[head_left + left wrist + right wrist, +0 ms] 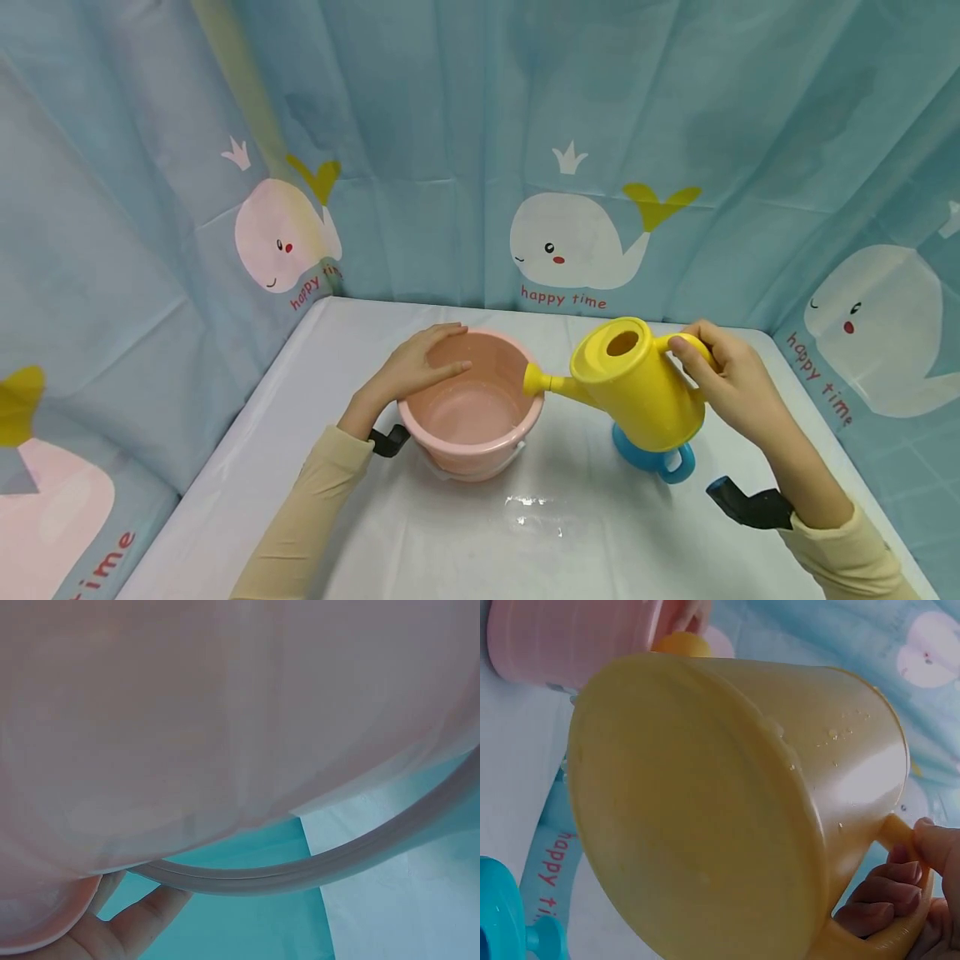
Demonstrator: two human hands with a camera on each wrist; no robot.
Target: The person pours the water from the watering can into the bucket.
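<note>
- Left hand (pixel 420 362): holding the pink bucket (pixel 468 457) at the left side of its rim, the thumb (pixel 452 370) reaching over the inside and the fingers lying along the edge.
- Right hand (pixel 733 377): gripping the handle of the yellow watering can (pixel 645 404), its fingers curling round the loop and its thumb lying against it.
- Watering can: hanging above the table (pixel 585 562) in the right hand, tilting toward the bucket; its spout (pixel 573 390) is pointing left, the flared tip reaching over the bucket's right rim. In the right wrist view, small water drops (pixel 832 738) are clinging to its side.
- Bucket: standing on the table between the 2 hands, its carrying handle (pixel 255 881) curving just beside the outer wall.
- Blue cup (pixel 632 450): sitting on the table below the watering can, which is partly hiding it; its loop is showing on the near right side.
- Table: spreading white beneath everything, a few bright spots (pixel 528 502) gleaming in front of the bucket.
- Arms: 2 beige sleeves (pixel 300 521) are covering the forearms, and 2 black mounts (pixel 750 506) are sitting at the wrists.
- Background: a blue curtain (pixel 405 100) is hanging behind and beside the table, showing whales (pixel 573 246) and the words "happy time".
</note>
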